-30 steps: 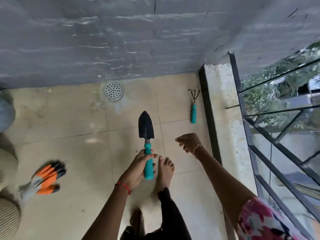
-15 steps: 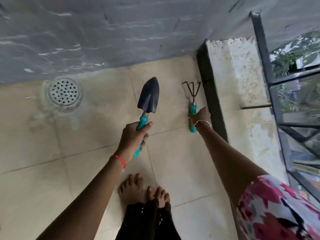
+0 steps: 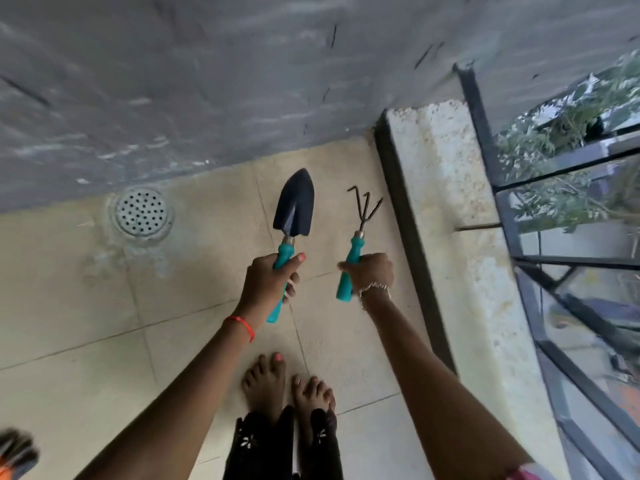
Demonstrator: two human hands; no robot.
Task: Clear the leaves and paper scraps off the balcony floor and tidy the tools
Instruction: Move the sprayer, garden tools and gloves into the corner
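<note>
My left hand grips the teal handle of a garden trowel with a dark blade that points away from me, above the tiled floor. Beside it, my right hand grips the teal handle of a small hand rake with three dark bent prongs. Both tools are held up off the beige tiles, side by side and a little apart. No leaves or paper scraps show on the floor in this view.
A round metal floor drain sits by the grey wall at the left. A raised concrete ledge and a black metal railing run along the right. Orange and black gloves lie at the bottom left edge. My bare feet stand below.
My right hand reached the hand rake on the floor by the ledge, took hold of its handle and lifted it. My left hand kept the trowel and moved forward with it.
</note>
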